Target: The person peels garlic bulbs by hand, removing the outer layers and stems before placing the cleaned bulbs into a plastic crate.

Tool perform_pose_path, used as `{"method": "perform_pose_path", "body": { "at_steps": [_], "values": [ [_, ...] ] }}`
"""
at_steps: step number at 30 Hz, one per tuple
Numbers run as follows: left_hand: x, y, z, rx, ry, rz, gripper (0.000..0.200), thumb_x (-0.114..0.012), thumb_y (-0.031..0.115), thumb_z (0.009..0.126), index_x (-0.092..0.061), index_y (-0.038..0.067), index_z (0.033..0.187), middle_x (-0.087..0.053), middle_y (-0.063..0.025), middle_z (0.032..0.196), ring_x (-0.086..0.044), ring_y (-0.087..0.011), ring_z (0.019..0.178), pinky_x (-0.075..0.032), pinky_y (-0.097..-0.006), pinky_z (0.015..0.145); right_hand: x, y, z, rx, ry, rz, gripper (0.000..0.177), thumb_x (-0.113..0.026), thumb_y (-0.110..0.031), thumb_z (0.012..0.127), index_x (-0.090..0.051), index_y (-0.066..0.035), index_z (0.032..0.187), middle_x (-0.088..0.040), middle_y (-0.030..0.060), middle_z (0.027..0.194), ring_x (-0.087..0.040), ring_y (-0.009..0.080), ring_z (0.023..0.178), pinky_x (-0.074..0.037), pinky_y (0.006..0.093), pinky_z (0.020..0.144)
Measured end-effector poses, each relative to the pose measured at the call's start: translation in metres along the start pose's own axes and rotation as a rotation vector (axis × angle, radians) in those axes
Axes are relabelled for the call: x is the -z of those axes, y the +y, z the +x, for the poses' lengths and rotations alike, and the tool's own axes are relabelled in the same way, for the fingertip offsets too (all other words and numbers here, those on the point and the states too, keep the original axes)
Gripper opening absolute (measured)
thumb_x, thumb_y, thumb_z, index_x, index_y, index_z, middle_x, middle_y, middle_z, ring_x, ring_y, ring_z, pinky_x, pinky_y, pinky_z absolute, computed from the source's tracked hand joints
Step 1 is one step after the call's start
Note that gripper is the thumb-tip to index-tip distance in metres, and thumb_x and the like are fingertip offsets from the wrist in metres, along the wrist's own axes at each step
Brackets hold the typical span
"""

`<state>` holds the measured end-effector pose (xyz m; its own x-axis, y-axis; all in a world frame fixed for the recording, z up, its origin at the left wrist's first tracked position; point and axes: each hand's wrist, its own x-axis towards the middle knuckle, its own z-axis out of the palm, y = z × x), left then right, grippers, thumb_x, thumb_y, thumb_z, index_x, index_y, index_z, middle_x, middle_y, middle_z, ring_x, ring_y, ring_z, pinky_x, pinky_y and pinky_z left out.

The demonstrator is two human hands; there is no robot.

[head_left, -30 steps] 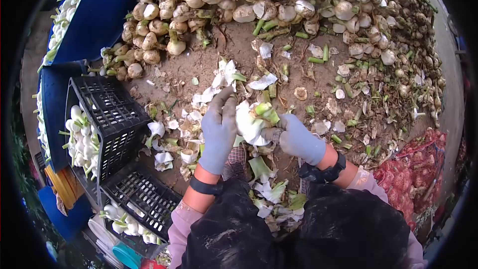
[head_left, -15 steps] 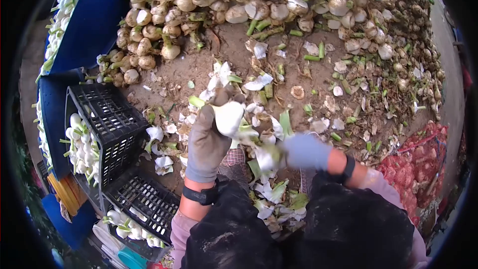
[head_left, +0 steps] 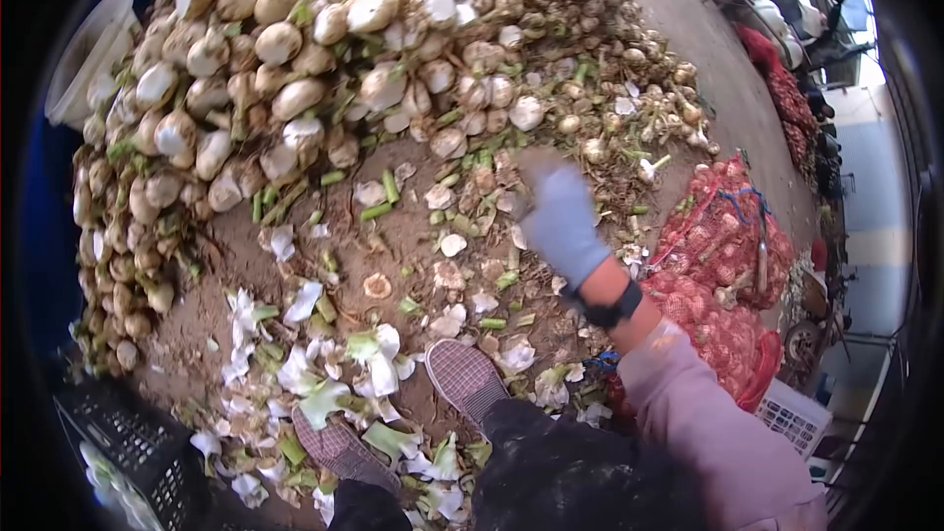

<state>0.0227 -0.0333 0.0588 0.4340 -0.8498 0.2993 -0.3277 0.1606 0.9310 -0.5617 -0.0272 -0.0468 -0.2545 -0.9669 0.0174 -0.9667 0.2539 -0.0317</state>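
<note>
Foreground: saw blurred, whitish bulbs [head_left: 113,484] in a black crate [head_left: 126,425]. Saw the gloved right hand [head_left: 565,221] stretched forward; could not tell through blur its opening or hold, nor the out-of-view left hand's. Saw bulb-filled red mesh sacks [head_left: 726,231] beside it; beyond, heaped soil-streaked bulbs [head_left: 278,42] with white cut faces, then a pale bucket [head_left: 84,54].

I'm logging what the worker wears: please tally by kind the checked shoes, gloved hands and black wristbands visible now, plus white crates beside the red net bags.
Checked shoes: 2
Gloved right hand: 1
Black wristband: 1
White crate: 1
Total: 5
</note>
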Motion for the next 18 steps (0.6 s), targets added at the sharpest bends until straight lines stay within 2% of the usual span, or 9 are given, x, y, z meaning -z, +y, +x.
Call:
{"method": "perform_pose_path", "body": {
  "at_steps": [2,5,7,10,13,14,15,17,18],
  "values": [
    [0.001,0.014,0.014,-0.183,0.041,0.246,0.036,-0.042,0.024,0.099,-0.059,-0.002,0.117,-0.062,-0.0188,0.115,-0.060,-0.0272,0.108,-0.046,-0.0418,0.099,0.009,0.056,0.040,-0.320,0.176,-0.399,0.061,-0.069,-0.026,0.082,-0.044,-0.015,0.137,-0.054,0.0139,0.129,-0.054,0.0348,0.112,-0.046,0.0447,0.091],
    [-0.042,0.011,0.011,-0.118,-0.056,0.360,0.038,-0.041,0.027,0.100,-0.060,-0.002,0.115,-0.062,-0.0180,0.114,-0.059,-0.0266,0.109,-0.045,-0.0419,0.099,-0.035,0.140,0.064,-0.558,0.174,-0.302,0.062,-0.071,-0.029,0.081,-0.046,-0.015,0.136,-0.055,0.0183,0.126,-0.055,0.0353,0.111,-0.047,0.0468,0.091],
    [-0.100,-0.004,-0.012,0.121,-0.252,0.321,0.039,-0.040,0.028,0.100,-0.060,-0.002,0.113,-0.062,-0.0175,0.113,-0.058,-0.0263,0.110,-0.044,-0.0419,0.099,-0.055,0.163,0.068,-0.542,-0.224,-0.067,0.033,-0.063,-0.013,0.086,-0.059,-0.005,0.118,-0.060,0.0178,0.116,-0.061,0.0277,0.101,-0.053,0.0378,0.087],
    [-0.166,-0.038,-0.080,0.284,-0.744,0.113,0.040,-0.063,0.013,0.088,-0.057,0.006,0.127,-0.061,-0.0151,0.122,-0.056,-0.0274,0.116,-0.041,-0.0390,0.105,-0.003,0.032,0.032,-0.508,-0.280,0.779,0.024,-0.063,0.004,0.082,-0.065,-0.003,0.105,-0.063,0.0148,0.109,-0.063,0.0217,0.096,-0.056,0.0273,0.083],
    [-0.224,-0.026,-0.129,0.226,-1.077,0.001,0.077,-0.074,0.011,0.073,-0.041,0.008,0.141,-0.052,-0.0124,0.134,-0.053,-0.0250,0.119,-0.042,-0.0362,0.102,0.003,-0.077,-0.013,0.034,-0.634,1.005,0.043,-0.070,-0.003,0.077,-0.062,-0.006,0.119,-0.063,0.0108,0.111,-0.060,0.0229,0.101,-0.050,0.0345,0.091],
    [-0.233,-0.027,-0.136,0.422,-1.197,-0.080,0.074,-0.074,0.013,0.072,-0.043,0.005,0.139,-0.052,-0.0142,0.133,-0.052,-0.0245,0.120,-0.040,-0.0372,0.104,-0.005,-0.105,-0.026,0.073,-0.593,1.192,0.043,-0.070,-0.004,0.079,-0.060,-0.005,0.121,-0.063,0.0103,0.109,-0.059,0.0204,0.102,-0.049,0.0340,0.090],
    [-0.239,-0.038,-0.144,0.272,-1.130,-0.106,0.069,-0.073,0.008,0.073,-0.045,0.001,0.135,-0.055,-0.0135,0.126,-0.055,-0.0231,0.114,-0.045,-0.0362,0.099,-0.011,-0.127,-0.034,0.118,-0.551,1.381,0.044,-0.071,-0.006,0.080,-0.059,-0.004,0.123,-0.063,0.0099,0.106,-0.057,0.0178,0.103,-0.048,0.0335,0.090],
    [-0.227,-0.048,-0.135,0.413,-1.021,-0.058,0.066,-0.074,0.005,0.072,-0.047,-0.003,0.132,-0.058,-0.0121,0.121,-0.059,-0.0221,0.108,-0.050,-0.0343,0.092,-0.025,-0.151,-0.035,-0.157,-0.518,1.831,0.045,-0.071,-0.010,0.084,-0.056,-0.003,0.126,-0.064,0.0082,0.104,-0.056,0.0141,0.100,-0.048,0.0322,0.087],
    [-0.223,-0.046,-0.130,0.266,-0.999,0.017,0.064,-0.075,0.004,0.071,-0.050,-0.002,0.130,-0.059,-0.0125,0.118,-0.061,-0.0227,0.105,-0.051,-0.0337,0.090,-0.026,-0.150,-0.034,-0.132,-0.647,1.646,0.045,-0.068,-0.020,0.090,-0.053,-0.002,0.128,-0.065,0.0092,0.106,-0.058,0.0131,0.094,-0.049,0.0312,0.082]
  ]
}}
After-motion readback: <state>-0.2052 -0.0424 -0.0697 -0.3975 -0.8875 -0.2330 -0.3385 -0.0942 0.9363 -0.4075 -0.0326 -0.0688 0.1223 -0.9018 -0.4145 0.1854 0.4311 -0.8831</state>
